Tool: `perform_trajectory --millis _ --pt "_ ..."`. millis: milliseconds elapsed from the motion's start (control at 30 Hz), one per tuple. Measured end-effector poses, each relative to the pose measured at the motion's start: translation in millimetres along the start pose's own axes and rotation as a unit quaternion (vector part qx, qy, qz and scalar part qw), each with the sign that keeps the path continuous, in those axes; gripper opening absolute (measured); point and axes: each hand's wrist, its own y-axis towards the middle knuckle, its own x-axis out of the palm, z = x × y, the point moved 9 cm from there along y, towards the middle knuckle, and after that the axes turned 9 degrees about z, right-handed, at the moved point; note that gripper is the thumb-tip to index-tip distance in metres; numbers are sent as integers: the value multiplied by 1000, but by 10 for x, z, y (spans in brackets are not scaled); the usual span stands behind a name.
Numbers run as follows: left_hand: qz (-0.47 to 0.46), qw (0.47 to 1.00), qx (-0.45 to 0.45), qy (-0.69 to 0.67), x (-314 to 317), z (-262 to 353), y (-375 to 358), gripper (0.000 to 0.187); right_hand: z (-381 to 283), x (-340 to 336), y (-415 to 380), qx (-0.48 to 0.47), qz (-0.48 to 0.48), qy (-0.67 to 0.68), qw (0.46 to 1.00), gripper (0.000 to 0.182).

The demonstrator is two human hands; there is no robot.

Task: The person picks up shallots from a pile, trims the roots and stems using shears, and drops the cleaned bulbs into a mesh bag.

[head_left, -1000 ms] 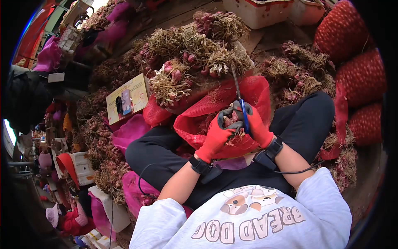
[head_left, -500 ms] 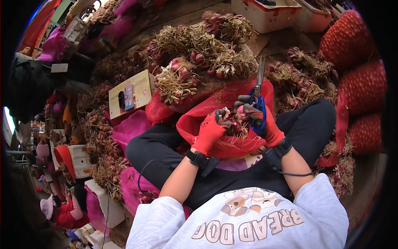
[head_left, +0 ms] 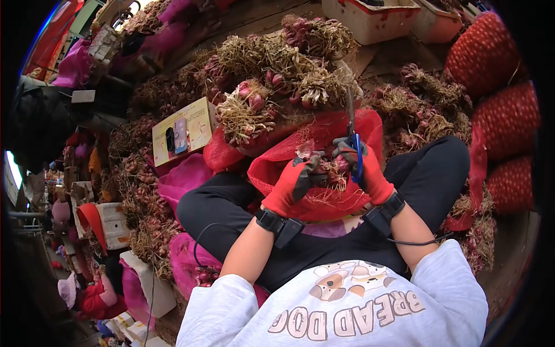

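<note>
Both hands wear red gloves with dark fingers, over a red mesh bag (head_left: 272, 168) in the lap. My left hand (head_left: 295, 180) has its fingers closed on a bunch of shallots (head_left: 334, 172) between the hands. My right hand (head_left: 364, 168) grips blue-handled scissors (head_left: 357, 157), whose blades point up and away; its fingertips also touch the bunch. Past the bag lies a heap of dried shallot bunches (head_left: 277, 63) with stringy roots and stalks.
A yellow box (head_left: 199, 124) with a phone (head_left: 180, 136) stands to the left. More bunches (head_left: 425, 107) and full red sacks (head_left: 506, 121) are at the right. White containers (head_left: 381, 22) stand at the back. A person (head_left: 104, 292) in red is at lower left.
The left hand has turned and shifted slightly left and down. The scissors have rotated, showing their blades and handles more edge-on. The bunch between the hands has turned a little.
</note>
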Motion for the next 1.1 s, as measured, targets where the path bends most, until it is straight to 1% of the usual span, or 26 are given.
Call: perform_trajectory --millis 33,67,100,133,233,300,367,400,433,467,500,567,600,700,800,833,867,900,933,1000,1033,1067,1100 --pt "-9 1000 -3 -17 16 23 -11 32 7 -16 0 10 -2 11 1000 35" --pt "5 992 -78 -97 19 -61 -27 30 17 -30 -4 21 -3 22 1000 35" --pt "18 973 -152 -175 36 -151 -51 30 29 -37 -11 31 -4 33 999 35" --pt "-20 966 -170 -193 73 -171 -14 31 5 -54 -12 19 18 35 999 35" --pt "2 995 -73 -64 201 -142 -4 31 -49 6 -40 -12 77 52 996 34" --pt "15 994 -97 -44 135 -486 66 34 -63 23 -107 -27 111 84 990 34" --pt "38 992 -104 -67 162 -482 79 42 -46 57 -92 -52 90 2 995 35" --pt "65 978 -90 -176 152 -444 18 46 -27 89 -153 -57 78 -36 995 36" --pt "63 986 -59 -141 124 -428 49 46 -46 164 -191 -61 65 -74 993 36" --pt "62 992 -29 -105 77 -420 93 47 -15 156 -149 -50 63 -138 987 34" --pt "62 996 2 -68 36 -410 113 47 10 141 -138 -25 59 -89 994 33" --pt "63 993 36 -98 111 -218 43 41 41 144 -142 26 52 9 998 31" --pt "62 990 53 -113 146 -143 19 39 77 149 -138 60 69 53 994 28" --pt "64 983 43 -167 133 -244 46 35 130 65 -83 -7 46 26 999 27" --pt "47 979 13 -200 146 -302 62 32 2 192 -190 43 50 -75 995 28" --pt "50 977 4 -205 163 -247 43 31 -38 151 -158 -16 58 -171 984 30" --pt "53 976 -5 -210 205 -131 5 31 -58 121 -120 -74 66 -264 959 33" --pt "57 975 -15 -215 214 -71 -16 30 -76 108 -114 -111 64 -328 936 35" --pt "58 972 -15 -227 172 -71 -2 33 -150 158 -123 -149 65 -390 906 36" --pt "61 966 -11 -250 30 -51 55 37 -307 272 -166 -185 45 -458 868 39" --pt "88 981 173 -23 -106 297 19 40 -383 323 -191 -193 35 -467 862 38" --pt "110 910 340 208 -113 648 -111 42 -473 360 -219 -200 22 -476 856 37" --pt "96 912 328 227 -162 721 -119 44 -577 419 -250 -208 7 -484 850 36"
